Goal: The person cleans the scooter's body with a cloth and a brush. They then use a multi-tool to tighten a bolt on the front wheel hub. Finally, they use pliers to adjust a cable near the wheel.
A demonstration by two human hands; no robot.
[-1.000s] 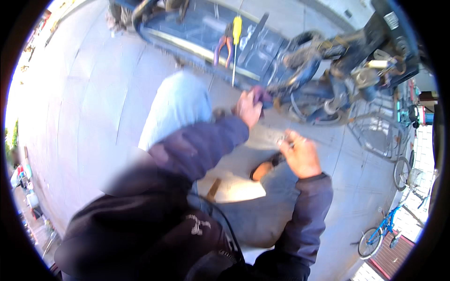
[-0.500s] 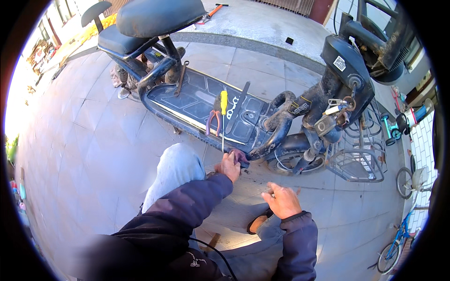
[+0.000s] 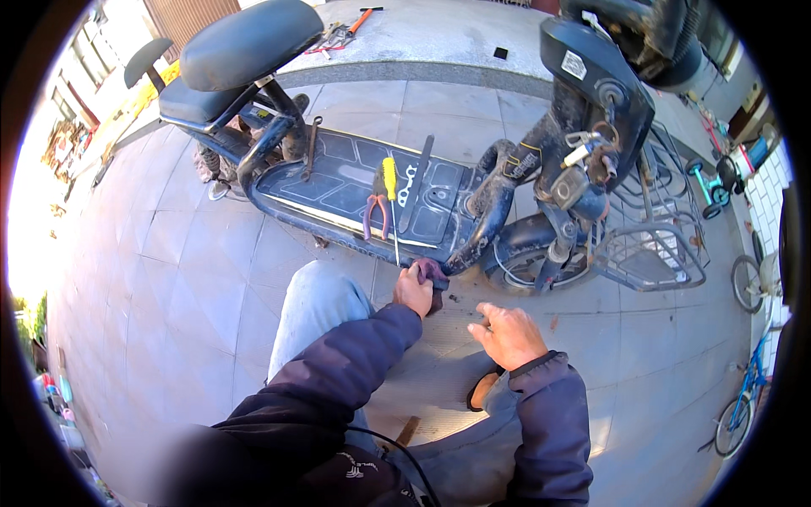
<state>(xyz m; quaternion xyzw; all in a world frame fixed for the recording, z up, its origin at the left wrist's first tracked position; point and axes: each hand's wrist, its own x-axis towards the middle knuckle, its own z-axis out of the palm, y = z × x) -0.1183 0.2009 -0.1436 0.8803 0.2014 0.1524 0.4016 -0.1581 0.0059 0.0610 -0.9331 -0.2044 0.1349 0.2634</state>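
My left hand point(image 3: 413, 292) is closed on a dark purple rag point(image 3: 432, 272), low beside the footboard's near edge. A small dark block shows at the rag's lower side, partly hidden. To its right, my right hand point(image 3: 512, 336) hovers over the ground with thumb and forefinger apart, seemingly holding nothing. Just beyond the left hand, on the footboard point(image 3: 338, 182) of a black electric scooter, lie a yellow-handled screwdriver point(image 3: 389, 179), pliers with reddish handles point(image 3: 377, 215), a flat silver multi-hole wrench point(image 3: 407, 188) and a long dark flat bar point(image 3: 417, 184).
A rusty spanner point(image 3: 312, 149) lies near the seat post. The scooter's front wheel point(image 3: 541, 262) and wire basket point(image 3: 650, 258) stand at right. An orange-handled hammer point(image 3: 363, 19) rests on the raised concrete behind. A blue bicycle point(image 3: 743, 397) is at far right.
My view has shifted, so the scooter sits further left and higher. More of the rag shows beyond my left hand. My right hand stays apart from it, its thumb and forefinger spread.
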